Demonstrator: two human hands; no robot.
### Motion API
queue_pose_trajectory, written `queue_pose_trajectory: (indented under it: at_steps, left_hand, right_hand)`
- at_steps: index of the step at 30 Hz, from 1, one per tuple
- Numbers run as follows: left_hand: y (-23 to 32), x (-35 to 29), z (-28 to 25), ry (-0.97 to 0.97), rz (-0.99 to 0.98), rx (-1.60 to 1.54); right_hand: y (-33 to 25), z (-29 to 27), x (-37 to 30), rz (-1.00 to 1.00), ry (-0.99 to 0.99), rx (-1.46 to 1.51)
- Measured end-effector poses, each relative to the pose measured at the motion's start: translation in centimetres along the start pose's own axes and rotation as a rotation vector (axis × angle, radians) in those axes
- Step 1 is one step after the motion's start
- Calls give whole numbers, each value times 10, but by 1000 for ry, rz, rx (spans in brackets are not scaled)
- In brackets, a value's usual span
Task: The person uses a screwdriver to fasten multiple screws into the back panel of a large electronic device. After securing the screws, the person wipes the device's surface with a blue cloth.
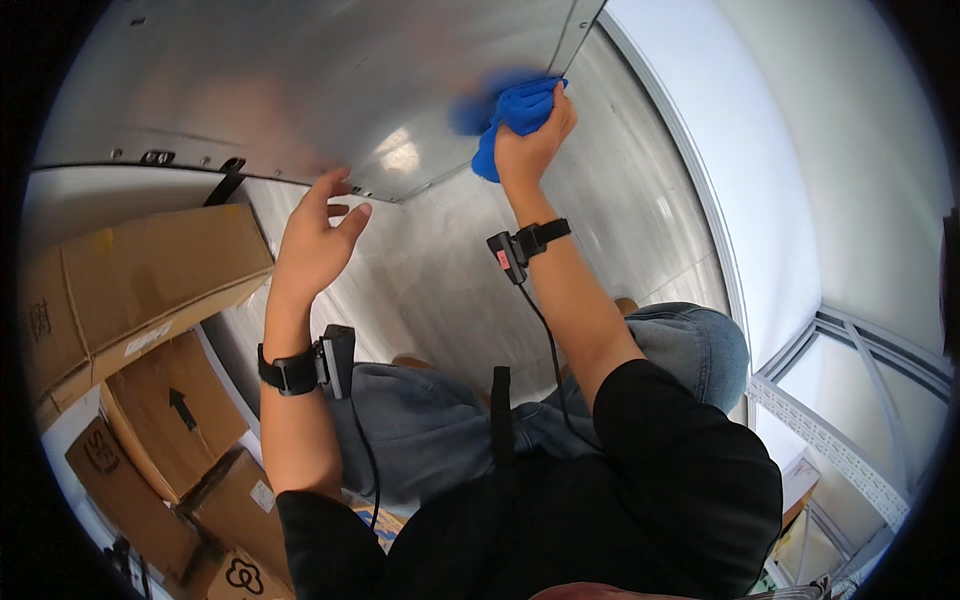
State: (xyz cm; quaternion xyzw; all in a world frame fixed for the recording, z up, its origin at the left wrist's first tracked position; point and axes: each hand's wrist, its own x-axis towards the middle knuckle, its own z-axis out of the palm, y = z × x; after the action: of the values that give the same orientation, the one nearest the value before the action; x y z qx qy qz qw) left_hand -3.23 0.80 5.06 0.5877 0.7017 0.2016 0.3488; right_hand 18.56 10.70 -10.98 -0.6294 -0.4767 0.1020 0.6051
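A large shiny metal panel fills the top of the view, with small holes and fittings along its lower edge. My right hand grips a bunched blue cloth and presses it to the panel near its right edge. The cloth's blurred blue reflection shows in the metal. At the panel's lower edge, my left hand has its fingers apart and holds nothing; its fingertips reach the edge, though I cannot tell whether they touch it. Both wrists wear black straps with small devices and cables.
Several cardboard boxes are stacked at the left, close to my left forearm. A white wall runs along the right. Lower right stands a white metal shelf frame. Grey floor lies between my knees and the panel.
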Motion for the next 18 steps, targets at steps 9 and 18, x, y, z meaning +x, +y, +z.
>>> queue_pose_trajectory:
  at_steps: [9, 18]
  left_hand:
    - [11, -18, -9, 33, -36, 4]
    - [-2, -30, -13, 38, -34, 45]
  right_hand:
    - [25, 27, -58, 66, -132, -44]
    - [-8, 59, -130, 202, -241, 30]
